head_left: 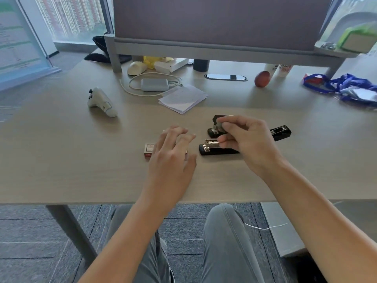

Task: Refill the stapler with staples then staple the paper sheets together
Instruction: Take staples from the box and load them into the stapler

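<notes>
Two black staplers lie on the desk. The near stapler (212,149) shows its shiny metal magazine at the left end. The far stapler (280,132) lies behind it with its black top (218,118) raised. My right hand (247,142) covers the middle of both, its thumb and forefinger pinched on the raised part of the far stapler; whether a staple strip is between them is hidden. My left hand (172,158) hovers with fingers spread over a small red and white staple box (148,151), holding nothing. The paper sheets (183,98) lie further back.
A white game controller (101,102) lies at the left. Behind the sheets are a grey charger with a white cable (154,85), a red apple (262,79) and a blue bag (344,84) at the right. A partition on a grey frame (214,45) closes the back. The desk edge (102,202) is near my knees.
</notes>
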A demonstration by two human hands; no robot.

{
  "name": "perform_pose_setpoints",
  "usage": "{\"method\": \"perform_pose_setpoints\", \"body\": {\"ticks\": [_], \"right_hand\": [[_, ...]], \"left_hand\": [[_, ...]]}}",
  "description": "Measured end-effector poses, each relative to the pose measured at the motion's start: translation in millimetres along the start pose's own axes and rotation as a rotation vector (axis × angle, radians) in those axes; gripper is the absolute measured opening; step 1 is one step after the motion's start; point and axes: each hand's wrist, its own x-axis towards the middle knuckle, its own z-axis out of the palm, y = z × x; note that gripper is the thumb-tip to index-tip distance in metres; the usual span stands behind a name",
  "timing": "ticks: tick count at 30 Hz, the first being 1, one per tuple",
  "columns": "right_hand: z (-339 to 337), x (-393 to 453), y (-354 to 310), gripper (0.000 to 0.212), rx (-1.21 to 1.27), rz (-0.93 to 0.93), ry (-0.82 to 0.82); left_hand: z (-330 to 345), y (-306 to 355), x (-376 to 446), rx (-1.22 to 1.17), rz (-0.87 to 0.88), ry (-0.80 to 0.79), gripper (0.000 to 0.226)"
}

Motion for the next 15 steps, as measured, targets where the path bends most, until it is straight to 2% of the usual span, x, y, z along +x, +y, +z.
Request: {"method": "perform_pose_setpoints", "body": {"ticks": [3,5,9,12,15], "right_hand": [[-24.3,0.1,-1.9,0.015,0.2,0.144,0.024],[-37.2,-0.3,-1.7,0.015,0.218,0.16,0.036],[-49.6,-1.4,2.7,0.021,-0.05,0.032,0.043],[-52.4,0.7,8.5,0.027,-0.287,-0.073,0.031],[-54.9,3.5,13.5,0.03,-0.357,-0.106,0.015]], "left_hand": [[16.8,22.4,5.4,-0.02,-0.017,0.001,0.035],[27.4,34.4,10.5,-0.016,-0.068,-0.04,0.035],[45.4,47.6,15.8,0.008,-0.145,-0.164,0.035],[52.1,47.9,17.4,0.03,-0.169,-0.167,0.036],[55.8,45.8,19.8,0.046,-0.169,-0.177,0.046]]}}
